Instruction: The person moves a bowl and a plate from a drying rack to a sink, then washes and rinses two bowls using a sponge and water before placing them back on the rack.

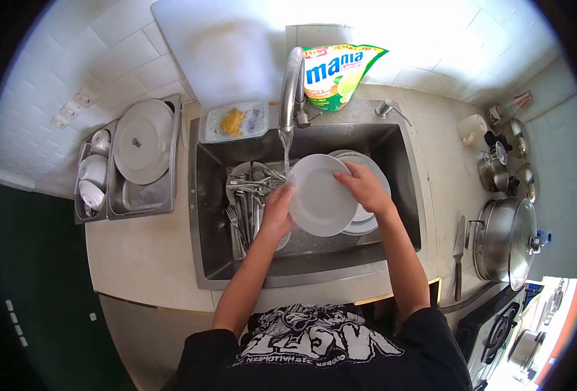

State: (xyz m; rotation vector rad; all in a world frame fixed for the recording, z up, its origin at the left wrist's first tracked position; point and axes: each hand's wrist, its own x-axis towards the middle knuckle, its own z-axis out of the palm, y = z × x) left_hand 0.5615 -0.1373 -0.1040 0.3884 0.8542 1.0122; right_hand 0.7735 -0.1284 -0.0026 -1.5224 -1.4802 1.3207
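Note:
Both my hands hold a white plate (322, 195) over the metal sink (314, 264). My left hand (277, 210) grips its left edge, and my right hand (365, 188) has its upper right rim, with the thumb side on the plate's face. Water runs from the faucet (291, 91) beside the plate's upper left edge. Behind and to the right of the held plate lie more white plates (378, 171) in the sink. Forks, spoons and other cutlery (241, 208) lie in the sink's left part, partly behind my left hand.
A sponge (231, 121) sits in a tray behind the sink, beside a green and white soap pouch (340, 75). Metal trays with plates and cups (144, 140) stand at left. On the right are a knife-like utensil (458, 257), a lidded pot (506, 241) and a stove (493, 335).

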